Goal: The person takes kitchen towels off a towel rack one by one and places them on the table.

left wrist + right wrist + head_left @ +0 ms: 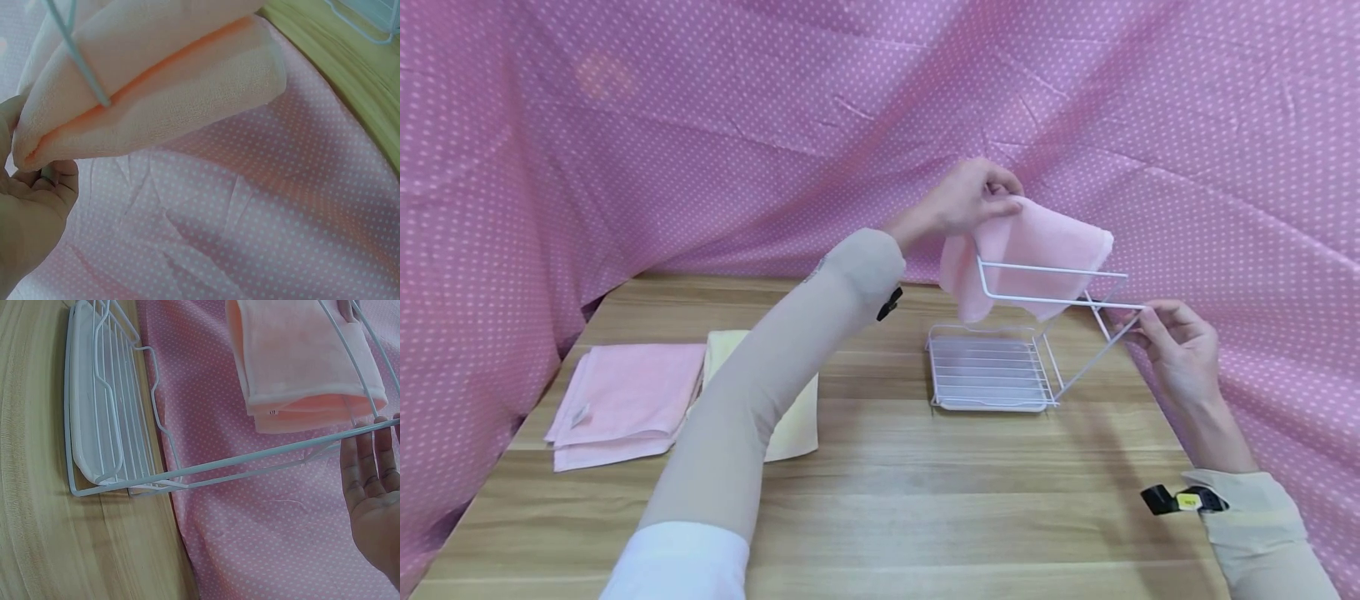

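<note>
A white wire rack (pixel 992 373) stands on the table, its upright frame rising at the right and its upper bars reaching left over the base. Over those bars hangs a folded pink towel (pixel 1052 242). My left hand (pixel 970 198) pinches the towel by its upper left edge. In the left wrist view the open fold of the towel (pixel 187 106) shows, with a white bar end (pixel 105 100) in front of it. At the rack's upper right corner, my right hand (pixel 1183 354) holds the frame by thumb and fingers. Fingertips (pixel 381 434) curl over the bar in the right wrist view.
A folded pink towel (pixel 632 392) lies at the table's left. Beside it is a folded pale yellow towel (pixel 793 421), partly hidden by my left arm. A white tray (pixel 84 425) sits in the rack's base. Pink dotted cloth (pixel 737 125) hangs behind the wooden table (pixel 887 517).
</note>
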A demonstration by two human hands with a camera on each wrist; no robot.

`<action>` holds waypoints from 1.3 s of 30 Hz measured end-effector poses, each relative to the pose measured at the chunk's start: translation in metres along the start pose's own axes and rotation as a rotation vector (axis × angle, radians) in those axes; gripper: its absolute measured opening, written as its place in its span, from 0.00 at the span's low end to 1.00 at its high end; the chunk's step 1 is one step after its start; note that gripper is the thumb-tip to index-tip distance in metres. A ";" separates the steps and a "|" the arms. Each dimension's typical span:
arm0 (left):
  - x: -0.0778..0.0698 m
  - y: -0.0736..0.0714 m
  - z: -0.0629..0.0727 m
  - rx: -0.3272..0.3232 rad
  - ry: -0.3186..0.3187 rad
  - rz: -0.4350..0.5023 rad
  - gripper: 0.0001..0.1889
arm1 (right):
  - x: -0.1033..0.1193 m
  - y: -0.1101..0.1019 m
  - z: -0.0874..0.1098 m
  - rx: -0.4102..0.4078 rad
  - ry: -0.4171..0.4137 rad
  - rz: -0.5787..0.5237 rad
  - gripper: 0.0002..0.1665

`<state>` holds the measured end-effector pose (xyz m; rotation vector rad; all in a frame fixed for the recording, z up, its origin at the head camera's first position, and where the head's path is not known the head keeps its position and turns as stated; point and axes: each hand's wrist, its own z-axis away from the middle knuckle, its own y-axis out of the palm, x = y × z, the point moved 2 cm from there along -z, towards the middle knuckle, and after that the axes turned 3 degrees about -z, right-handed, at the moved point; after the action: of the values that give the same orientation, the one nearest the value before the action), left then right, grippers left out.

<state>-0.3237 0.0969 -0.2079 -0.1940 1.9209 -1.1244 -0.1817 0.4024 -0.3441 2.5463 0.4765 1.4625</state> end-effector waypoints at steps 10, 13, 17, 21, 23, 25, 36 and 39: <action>-0.001 -0.017 0.008 -0.066 0.034 -0.001 0.13 | -0.001 -0.002 0.000 0.046 0.000 -0.041 0.12; -0.002 -0.022 0.009 -0.098 0.049 0.013 0.12 | -0.002 -0.002 0.000 0.026 -0.003 -0.029 0.13; -0.002 -0.028 0.011 -0.129 0.061 0.027 0.11 | -0.001 -0.002 0.001 0.003 0.000 -0.037 0.13; -0.003 -0.035 0.012 -0.132 0.047 0.024 0.14 | -0.001 -0.002 0.002 0.003 -0.001 -0.032 0.13; -0.004 -0.039 0.013 -0.135 0.035 0.012 0.15 | -0.001 -0.003 0.002 0.012 -0.004 -0.026 0.12; -0.005 -0.043 0.014 -0.144 0.027 0.004 0.16 | -0.001 -0.003 0.002 0.027 -0.003 -0.025 0.12; -0.014 -0.057 0.016 -0.191 0.034 0.013 0.13 | -0.002 -0.003 0.001 0.021 -0.005 -0.007 0.15; -0.018 -0.058 0.014 -0.188 0.029 0.013 0.13 | -0.003 -0.003 0.001 0.026 -0.008 -0.051 0.16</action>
<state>-0.3179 0.0639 -0.1552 -0.2687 2.0510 -0.9418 -0.1824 0.4039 -0.3480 2.5391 0.5586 1.4371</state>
